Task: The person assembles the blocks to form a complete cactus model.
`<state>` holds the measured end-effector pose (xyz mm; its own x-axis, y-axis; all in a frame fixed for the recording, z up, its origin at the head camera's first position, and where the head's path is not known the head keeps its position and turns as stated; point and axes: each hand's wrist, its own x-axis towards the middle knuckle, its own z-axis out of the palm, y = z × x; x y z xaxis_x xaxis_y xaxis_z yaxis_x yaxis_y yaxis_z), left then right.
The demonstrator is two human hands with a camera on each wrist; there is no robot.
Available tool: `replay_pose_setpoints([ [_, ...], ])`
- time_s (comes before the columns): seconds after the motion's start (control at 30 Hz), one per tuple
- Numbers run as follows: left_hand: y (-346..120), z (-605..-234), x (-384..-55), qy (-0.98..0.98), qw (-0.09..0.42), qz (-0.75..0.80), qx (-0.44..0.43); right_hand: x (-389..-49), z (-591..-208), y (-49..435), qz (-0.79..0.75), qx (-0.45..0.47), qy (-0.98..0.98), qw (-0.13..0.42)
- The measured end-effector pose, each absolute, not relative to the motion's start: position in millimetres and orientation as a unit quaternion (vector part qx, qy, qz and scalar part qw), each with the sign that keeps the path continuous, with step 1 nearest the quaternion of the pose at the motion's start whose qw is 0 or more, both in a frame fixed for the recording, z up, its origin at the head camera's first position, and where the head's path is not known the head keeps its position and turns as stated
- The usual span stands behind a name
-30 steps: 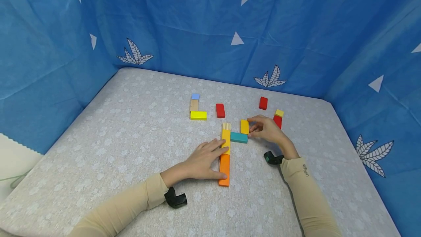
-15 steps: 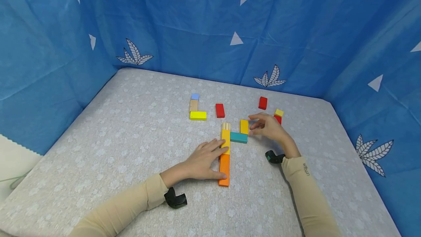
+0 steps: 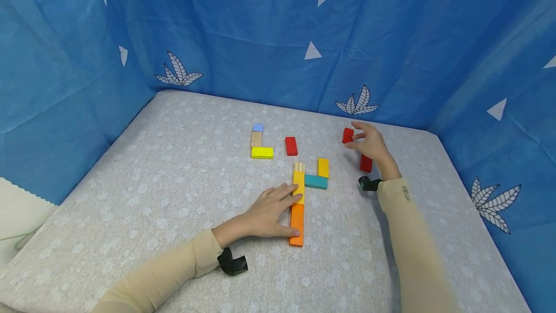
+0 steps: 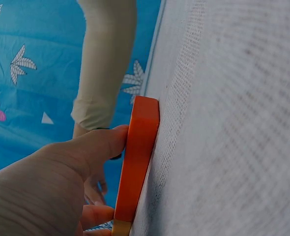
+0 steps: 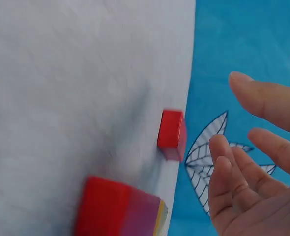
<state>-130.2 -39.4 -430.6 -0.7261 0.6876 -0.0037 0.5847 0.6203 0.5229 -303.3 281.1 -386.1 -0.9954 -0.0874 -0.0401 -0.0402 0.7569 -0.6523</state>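
Observation:
My left hand [image 3: 271,212] rests spread over a straight row of blocks. Its fingertips touch the yellow block [image 3: 298,179], and the thumb presses the orange block [image 3: 297,221], whose long side shows in the left wrist view. Pale wooden pieces [image 3: 299,166] sit at the row's far end. Against its right side lies a teal block [image 3: 315,181], with a short yellow-orange block [image 3: 323,167] behind it. My right hand [image 3: 369,142] hangs with thumb and fingers apart just right of a red block [image 3: 347,135]. Nothing lies between those fingers in the right wrist view.
Below the right hand is another red block [image 3: 366,163], with a yellow edge beyond it in the right wrist view. Farther left lie a red block [image 3: 291,146], a bright yellow block [image 3: 262,152], a tan block [image 3: 257,139] and a blue block [image 3: 258,127]. Blue curtains border the table.
My right hand has left the short yellow-orange block and moved back and to the right, to beside the far red block. The left hand has stayed where it was.

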Motion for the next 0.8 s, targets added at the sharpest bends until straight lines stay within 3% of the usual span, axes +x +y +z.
replay_pose_setpoints([
  [0.5, -39, -428, -130, 0.892, 0.105, 0.256, 0.358, -336, -392, 291, -0.366, 0.081, 0.919, 0.123],
  [0.8, -39, -429, -130, 0.894, 0.102, 0.254, 0.356, -342, -393, 288, -0.325, 0.078, 0.930, 0.153],
])
